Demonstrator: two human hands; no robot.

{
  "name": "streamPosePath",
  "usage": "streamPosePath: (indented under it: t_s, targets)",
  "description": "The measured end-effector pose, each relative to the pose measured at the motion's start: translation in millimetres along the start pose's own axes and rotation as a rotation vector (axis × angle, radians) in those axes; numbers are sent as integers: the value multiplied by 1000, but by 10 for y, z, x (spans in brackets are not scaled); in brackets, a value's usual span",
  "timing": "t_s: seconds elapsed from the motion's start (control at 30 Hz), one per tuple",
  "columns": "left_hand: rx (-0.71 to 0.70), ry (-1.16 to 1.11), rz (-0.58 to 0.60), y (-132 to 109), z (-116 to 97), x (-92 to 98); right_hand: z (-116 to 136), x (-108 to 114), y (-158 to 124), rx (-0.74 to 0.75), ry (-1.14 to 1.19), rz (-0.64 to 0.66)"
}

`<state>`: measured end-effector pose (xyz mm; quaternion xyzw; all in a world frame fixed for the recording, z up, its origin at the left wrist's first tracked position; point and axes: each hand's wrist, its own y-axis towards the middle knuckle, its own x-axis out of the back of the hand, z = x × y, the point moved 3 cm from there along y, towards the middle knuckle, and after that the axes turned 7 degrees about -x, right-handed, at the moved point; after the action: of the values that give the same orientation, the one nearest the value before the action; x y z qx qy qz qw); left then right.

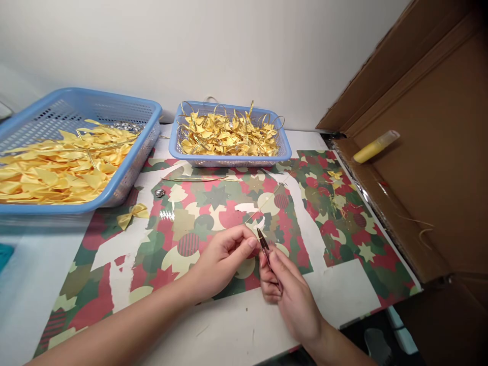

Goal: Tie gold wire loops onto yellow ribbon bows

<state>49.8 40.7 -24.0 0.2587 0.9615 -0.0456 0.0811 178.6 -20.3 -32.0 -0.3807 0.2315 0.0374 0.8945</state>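
My left hand is closed in a pinch on a thin gold wire that runs up and to the right over the patterned paper. My right hand is wrapped round small dark tweezers, whose tip meets the wire at my left fingertips. Both hands hover low over red, green and cream wrapping paper on the white table. A single yellow ribbon bow lies on the paper to the left of my hands.
A large blue basket of yellow ribbon pieces stands at the back left. A smaller blue basket of gold-wired bows sits at the back centre. An open cardboard box with a yellow glue stick fills the right side. A small silver bell lies near the big basket.
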Motion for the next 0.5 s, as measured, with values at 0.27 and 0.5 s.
streamPosePath:
  t_s: [0.27, 0.5]
  targets:
    - [21, 10, -29, -35, 33, 31, 42, 98, -29, 178, 32, -19]
    - [28, -77, -167, -44, 88, 95, 373, 164, -61, 724, -1064, -86]
